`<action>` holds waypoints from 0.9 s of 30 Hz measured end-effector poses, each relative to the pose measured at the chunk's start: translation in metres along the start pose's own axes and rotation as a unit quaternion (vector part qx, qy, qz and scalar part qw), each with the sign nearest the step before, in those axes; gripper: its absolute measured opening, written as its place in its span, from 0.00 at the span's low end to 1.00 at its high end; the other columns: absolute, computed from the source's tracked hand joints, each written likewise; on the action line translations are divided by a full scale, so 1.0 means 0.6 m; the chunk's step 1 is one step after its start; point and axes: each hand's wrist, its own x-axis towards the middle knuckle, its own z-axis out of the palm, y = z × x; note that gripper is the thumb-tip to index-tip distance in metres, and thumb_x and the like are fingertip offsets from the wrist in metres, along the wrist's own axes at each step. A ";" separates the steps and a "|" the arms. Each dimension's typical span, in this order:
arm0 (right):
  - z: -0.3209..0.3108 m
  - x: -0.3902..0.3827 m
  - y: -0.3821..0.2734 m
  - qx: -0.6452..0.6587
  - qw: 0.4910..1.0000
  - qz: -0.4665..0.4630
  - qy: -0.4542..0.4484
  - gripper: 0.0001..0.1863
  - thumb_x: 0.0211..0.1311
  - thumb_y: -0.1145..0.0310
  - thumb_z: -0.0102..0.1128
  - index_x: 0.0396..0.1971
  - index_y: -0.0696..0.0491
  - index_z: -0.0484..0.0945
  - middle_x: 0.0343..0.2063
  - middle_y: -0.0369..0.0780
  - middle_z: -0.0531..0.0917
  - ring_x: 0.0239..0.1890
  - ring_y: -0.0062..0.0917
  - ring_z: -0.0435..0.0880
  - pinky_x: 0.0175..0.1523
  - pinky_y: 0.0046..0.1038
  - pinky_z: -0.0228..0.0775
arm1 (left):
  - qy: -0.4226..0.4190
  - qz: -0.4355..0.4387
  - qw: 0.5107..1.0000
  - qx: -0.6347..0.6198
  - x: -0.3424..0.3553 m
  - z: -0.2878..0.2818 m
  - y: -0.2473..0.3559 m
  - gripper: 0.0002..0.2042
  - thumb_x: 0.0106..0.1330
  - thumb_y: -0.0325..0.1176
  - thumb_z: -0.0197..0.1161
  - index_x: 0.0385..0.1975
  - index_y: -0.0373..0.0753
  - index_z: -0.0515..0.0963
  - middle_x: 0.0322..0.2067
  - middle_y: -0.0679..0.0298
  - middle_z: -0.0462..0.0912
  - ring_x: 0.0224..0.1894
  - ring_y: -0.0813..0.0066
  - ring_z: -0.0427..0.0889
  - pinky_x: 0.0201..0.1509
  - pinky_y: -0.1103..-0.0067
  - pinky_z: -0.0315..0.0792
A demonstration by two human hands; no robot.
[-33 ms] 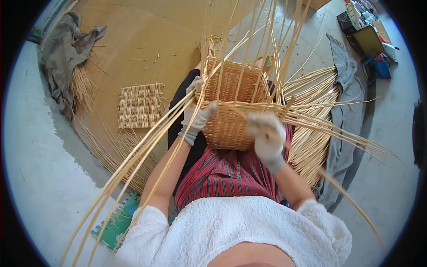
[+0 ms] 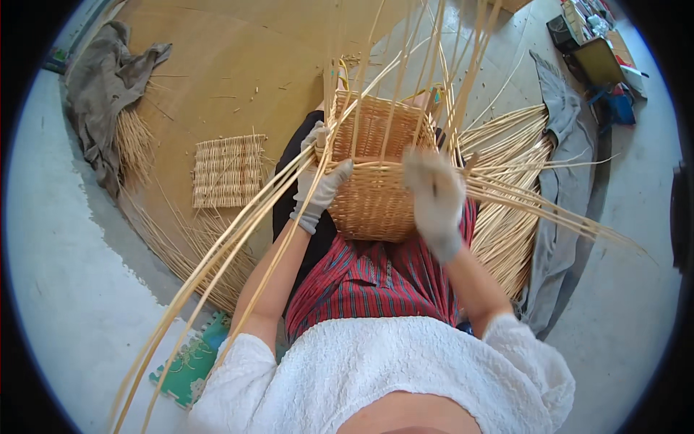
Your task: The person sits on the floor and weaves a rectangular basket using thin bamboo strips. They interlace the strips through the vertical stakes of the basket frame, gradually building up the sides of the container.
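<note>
Basket, wicker, unfinished: at the clock's centre, its near wall facing the person above a red striped cloth.

Change: a strand that trailed from the right hand toward 4 to 5 o'clock no longer shows there; that hand now stands slightly higher, at the rim. Judged meaning: one strand has probably been drawn through or turned aside, with the rim still under work.

Right hand: white-gloved, motion-blurred, before the basket's 3 o'clock corner; forearm from 5 o'clock, fingers toward 11. Whether it grips anything cannot be told.

Left hand: gloved, closed around the 9 o'clock rim corner, thumb toward 2; forearm from 7 o'clock.

Loose strands: one group toward 7 to 8 o'clock; another toward 4; upright stakes, 12 to 1.

Woven panel: flat, at 9 o'clock, apart from the basket.
</note>
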 end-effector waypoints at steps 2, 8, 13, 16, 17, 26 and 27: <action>0.050 0.142 0.004 -0.093 0.995 -0.040 0.001 0.17 0.62 0.73 0.67 0.52 0.54 0.84 0.50 0.45 0.86 0.48 0.38 0.87 0.53 0.30 0.78 | 0.031 -0.040 0.998 -0.038 0.000 0.009 -0.002 0.34 0.58 0.26 0.78 0.64 0.39 0.67 0.69 0.56 0.67 0.69 0.67 0.69 0.75 0.70 0.65; 0.076 0.199 0.013 -0.020 0.995 0.095 -0.009 0.35 0.73 0.69 0.55 0.76 0.49 0.55 0.56 0.50 0.81 0.56 0.34 0.84 0.58 0.33 0.79 | 0.011 -0.186 0.980 -0.074 0.008 -0.002 0.038 0.36 0.61 0.19 0.73 0.68 0.40 0.62 0.65 0.61 0.70 0.62 0.72 0.74 0.68 0.74 0.74; -0.024 -0.085 0.161 0.282 0.938 0.129 0.155 0.15 0.80 0.70 0.47 0.62 0.52 0.63 0.38 0.46 0.87 0.39 0.29 0.89 0.40 0.30 0.81 | 0.115 -0.071 0.991 -0.007 -0.026 0.031 0.036 0.33 0.67 0.23 0.70 0.68 0.34 0.58 0.58 0.56 0.74 0.57 0.65 0.77 0.64 0.72 0.75; -0.048 -0.091 0.110 0.268 0.916 0.245 0.170 0.10 0.80 0.69 0.49 0.56 0.51 0.68 0.37 0.45 0.87 0.32 0.24 0.86 0.30 0.22 0.75 | 0.209 -0.033 0.976 0.057 -0.102 0.063 0.067 0.22 0.73 0.24 0.61 0.63 0.28 0.63 0.54 0.53 0.76 0.54 0.65 0.79 0.60 0.73 0.76; -0.051 -0.099 0.134 0.286 0.901 0.266 0.186 0.10 0.80 0.69 0.50 0.56 0.50 0.68 0.36 0.45 0.88 0.27 0.21 0.83 0.25 0.19 0.70 | 0.148 -0.006 0.985 0.087 -0.113 0.083 0.081 0.18 0.73 0.25 0.60 0.58 0.29 0.66 0.52 0.53 0.77 0.51 0.67 0.80 0.55 0.74 0.78; -0.035 0.074 0.119 -0.011 1.000 0.017 0.002 0.26 0.68 0.82 0.55 0.65 0.50 0.69 0.54 0.47 0.83 0.47 0.26 0.86 0.53 0.30 0.80 | -0.122 -0.296 0.938 0.136 0.004 0.145 0.101 0.19 0.78 0.48 0.58 0.42 0.34 0.77 0.31 0.61 0.83 0.20 0.71 0.86 0.16 0.77 0.77; -0.018 0.136 0.099 -0.114 0.993 -0.036 0.019 0.30 0.66 0.84 0.53 0.68 0.48 0.68 0.57 0.46 0.81 0.49 0.26 0.86 0.53 0.30 0.80 | -0.124 -0.303 0.935 0.135 0.003 0.158 0.104 0.19 0.78 0.48 0.58 0.41 0.34 0.77 0.30 0.61 0.83 0.20 0.72 0.85 0.16 0.77 0.77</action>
